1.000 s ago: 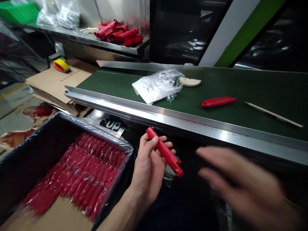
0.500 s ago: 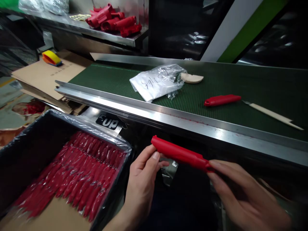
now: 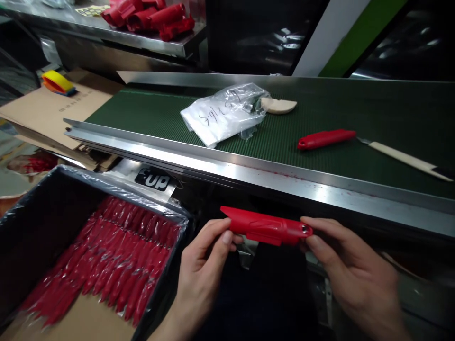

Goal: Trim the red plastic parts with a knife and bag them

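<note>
A red plastic part (image 3: 265, 226) is held in the air just off the near edge of the conveyor (image 3: 149, 111), lying crosswise between two hands. The left hand (image 3: 204, 260) pinches its pointed end between thumb and fingers; the right hand (image 3: 351, 267) grips the end with the small hole, thumb and forefinger on it. On the conveyor, towards the near edge, lies a second red part (image 3: 327, 139), with a slender pale-handled tool (image 3: 401, 157) just beside its right end. Nearer the far edge, a crumpled plastic bag (image 3: 220, 116) with handwriting touches or nearly touches a pale half-round piece (image 3: 279, 106). Below the conveyor's left near corner, a plastic-lined box (image 3: 149, 192) holds rows of wrapped red pieces (image 3: 124, 246). Beyond that corner, a yellow ring-shaped item (image 3: 59, 81) sits on stacked cardboard (image 3: 85, 102). More red parts (image 3: 152, 18) are heaped at the right end of a metal shelf (image 3: 78, 29).
</note>
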The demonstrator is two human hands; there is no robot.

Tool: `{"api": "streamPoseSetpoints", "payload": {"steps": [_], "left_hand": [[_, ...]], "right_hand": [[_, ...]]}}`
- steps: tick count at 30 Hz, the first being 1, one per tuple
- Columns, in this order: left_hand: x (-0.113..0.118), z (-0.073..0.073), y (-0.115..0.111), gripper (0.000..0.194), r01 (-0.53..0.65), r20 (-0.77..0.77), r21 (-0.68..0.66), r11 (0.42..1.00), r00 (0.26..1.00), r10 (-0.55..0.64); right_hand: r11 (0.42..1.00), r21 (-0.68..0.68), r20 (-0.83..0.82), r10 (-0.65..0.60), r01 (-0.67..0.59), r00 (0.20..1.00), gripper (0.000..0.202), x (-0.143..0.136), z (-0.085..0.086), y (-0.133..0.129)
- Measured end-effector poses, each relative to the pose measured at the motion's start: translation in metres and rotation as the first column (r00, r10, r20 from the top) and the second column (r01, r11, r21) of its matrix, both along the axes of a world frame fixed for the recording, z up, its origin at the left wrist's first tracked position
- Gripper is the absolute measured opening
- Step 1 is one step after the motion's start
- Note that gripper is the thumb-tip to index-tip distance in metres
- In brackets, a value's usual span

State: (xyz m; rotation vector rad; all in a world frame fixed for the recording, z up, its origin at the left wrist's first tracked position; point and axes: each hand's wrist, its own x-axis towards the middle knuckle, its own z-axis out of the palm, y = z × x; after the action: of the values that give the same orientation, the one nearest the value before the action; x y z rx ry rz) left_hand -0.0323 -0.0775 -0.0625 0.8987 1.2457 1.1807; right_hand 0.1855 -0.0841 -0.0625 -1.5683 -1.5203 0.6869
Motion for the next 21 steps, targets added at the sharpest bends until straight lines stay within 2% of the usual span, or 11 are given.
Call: {"api": "streamPoseSetpoints", "payload": {"steps": [4,9,15,21], "left_hand": [[0.002,0.001,0.006,0.016,0.015,-0.043,-0.021,1.000,0.999,-0.016],[0.005,0.006,0.008,0.015,-0.036,-0.077,-0.090,0.995,0.997,0.029],[0.008,0.010,0.010,0.012,-0.027,-0.154,-0.094,0.995,0.988,0.013],[0.008,0.009,0.008,0.012,0.016,-0.108,-0.066,0.998,0.994,-0.024]], "right_hand": [[1.000,-0.020,-0.022,-0.002,0.001,1.000,0.023,0.000,0.003,0.004],[1.000,-0.030,-0.038,0.008,-0.009,0.999,0.019,0.000,0.006,0.011],[0.999,-0.051,-0.051,0.006,-0.008,0.999,0.012,-0.001,0.008,0.016],[0.998,-0.068,-0.048,-0.016,0.012,0.999,0.012,0.000,0.007,0.013]]}}
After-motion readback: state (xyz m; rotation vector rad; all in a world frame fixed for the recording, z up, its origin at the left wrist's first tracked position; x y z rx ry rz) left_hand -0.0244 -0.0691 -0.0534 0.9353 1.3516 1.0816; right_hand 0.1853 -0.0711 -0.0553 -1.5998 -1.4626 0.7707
